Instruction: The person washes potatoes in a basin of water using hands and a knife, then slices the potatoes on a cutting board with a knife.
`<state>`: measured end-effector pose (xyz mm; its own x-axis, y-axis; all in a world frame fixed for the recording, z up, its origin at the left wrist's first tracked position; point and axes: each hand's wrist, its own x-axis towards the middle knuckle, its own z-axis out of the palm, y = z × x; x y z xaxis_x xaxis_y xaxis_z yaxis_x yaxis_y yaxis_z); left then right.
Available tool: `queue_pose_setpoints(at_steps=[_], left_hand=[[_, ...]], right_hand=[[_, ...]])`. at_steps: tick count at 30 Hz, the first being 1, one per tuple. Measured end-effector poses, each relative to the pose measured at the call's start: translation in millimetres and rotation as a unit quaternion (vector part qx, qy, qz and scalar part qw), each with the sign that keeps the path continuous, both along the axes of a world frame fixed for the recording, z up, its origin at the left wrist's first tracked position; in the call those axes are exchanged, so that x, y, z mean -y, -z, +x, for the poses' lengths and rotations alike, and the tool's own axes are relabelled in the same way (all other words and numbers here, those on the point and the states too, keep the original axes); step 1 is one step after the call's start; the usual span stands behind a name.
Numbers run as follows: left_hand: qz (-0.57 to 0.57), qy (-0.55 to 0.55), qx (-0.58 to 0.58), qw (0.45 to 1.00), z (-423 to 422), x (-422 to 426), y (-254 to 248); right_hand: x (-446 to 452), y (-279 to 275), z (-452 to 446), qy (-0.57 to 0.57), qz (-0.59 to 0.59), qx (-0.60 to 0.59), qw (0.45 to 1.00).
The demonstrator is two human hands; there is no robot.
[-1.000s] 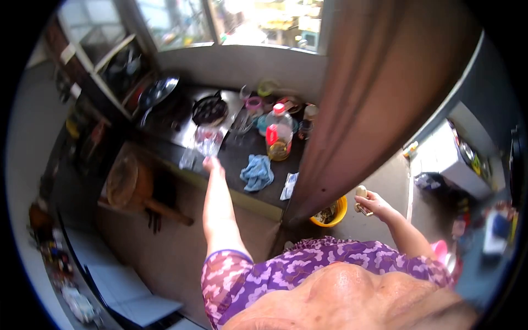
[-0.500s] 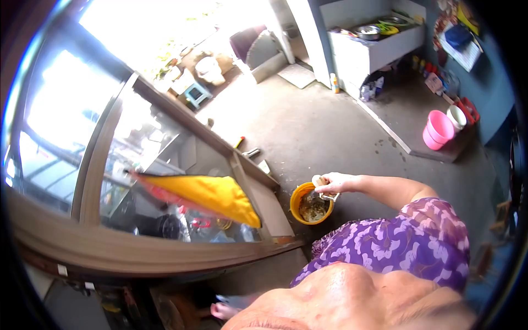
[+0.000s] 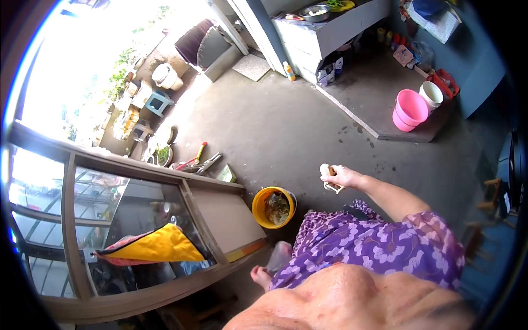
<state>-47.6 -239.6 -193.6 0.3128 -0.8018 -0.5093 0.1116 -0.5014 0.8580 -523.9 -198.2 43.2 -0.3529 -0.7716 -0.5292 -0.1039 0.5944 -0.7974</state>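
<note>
In the head view my right hand (image 3: 345, 177) is stretched out over the floor. Its fingers are closed round a pale, rounded object (image 3: 325, 171) with a thin cream-coloured piece sticking out below; the exact kind is unclear. To its left a yellow bucket (image 3: 257, 207) stands on the floor, with scraps and a bit of plastic inside. Low beside the purple flowered dress (image 3: 379, 242), my left hand (image 3: 260, 276) shows only in part. A translucent plastic bag (image 3: 281, 254) hangs at its fingers, which appear closed on it.
A wood-framed glass partition (image 3: 214, 242) with a yellow cloth (image 3: 159, 243) borders the left. Tools with red and grey handles (image 3: 201, 159) lie behind it. Pink (image 3: 410, 110) and white buckets (image 3: 431, 94) stand on a low step, near a counter (image 3: 352, 27) with a metal bowl (image 3: 315, 13).
The view has swung rightward. My right hand has moved away from above the yellow bucket and is now apart from it. My left hand and the plastic bag show more clearly.
</note>
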Motion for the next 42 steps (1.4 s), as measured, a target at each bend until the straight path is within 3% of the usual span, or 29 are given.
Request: queue_pose_setpoints(at_steps=[2,6,9,12,17,24,26,30,32,35,36,38,42], left_hand=[[-0.002,0.056,0.012,0.998,-63.2,53.0,-65.3],[-0.081,0.088,-0.113,0.986,-182.0,150.0,-150.0],[-0.146,0.146,-0.113,0.972,-264.6,234.8,-170.4],[-0.183,0.167,-0.136,0.959,-349.5,308.3,-204.1],[-0.176,0.207,-0.189,0.944,-491.0,418.1,-260.8],[-0.227,0.355,-0.259,0.869,-688.6,492.3,-381.9],[-0.273,0.416,-0.291,0.817,-742.4,511.7,-405.4],[-0.316,0.400,-0.288,0.810,-868.1,534.9,-470.3],[-0.341,0.440,-0.310,0.771,-931.6,555.7,-488.8],[-0.332,0.455,-0.277,0.779,-1022.5,575.6,-516.0],[-0.341,0.493,-0.283,0.749,-1051.9,588.3,-520.2],[-0.304,0.491,-0.314,0.754,-1120.6,610.3,-527.3],[-0.278,0.478,-0.266,0.790,-1212.3,625.7,-535.4]], right_hand=[[10.6,1.2,-18.7,0.024,-0.029,-0.009,0.999],[38.5,-4.9,-78.4,0.062,-0.066,-0.036,0.995],[59.3,7.2,-146.0,0.114,-0.102,-0.056,0.987],[63.3,-16.0,-202.4,0.199,-0.140,-0.010,0.970],[69.5,-20.6,-292.5,0.344,-0.121,-0.002,0.931],[76.8,-31.6,-383.3,0.471,-0.116,0.007,0.875],[77.0,-21.3,-414.8,0.507,-0.151,0.005,0.849],[82.2,-11.9,-514.4,0.534,-0.120,0.009,0.837],[92.5,-24.3,-570.1,0.542,-0.147,0.017,0.827],[98.4,-35.6,-643.6,0.534,-0.161,0.067,0.827],[102.4,-45.8,-673.2,0.526,-0.154,0.049,0.835],[113.1,-69.5,-722.7,0.499,-0.161,0.073,0.849],[135.2,-103.4,-781.2,0.493,-0.130,0.039,0.859]])
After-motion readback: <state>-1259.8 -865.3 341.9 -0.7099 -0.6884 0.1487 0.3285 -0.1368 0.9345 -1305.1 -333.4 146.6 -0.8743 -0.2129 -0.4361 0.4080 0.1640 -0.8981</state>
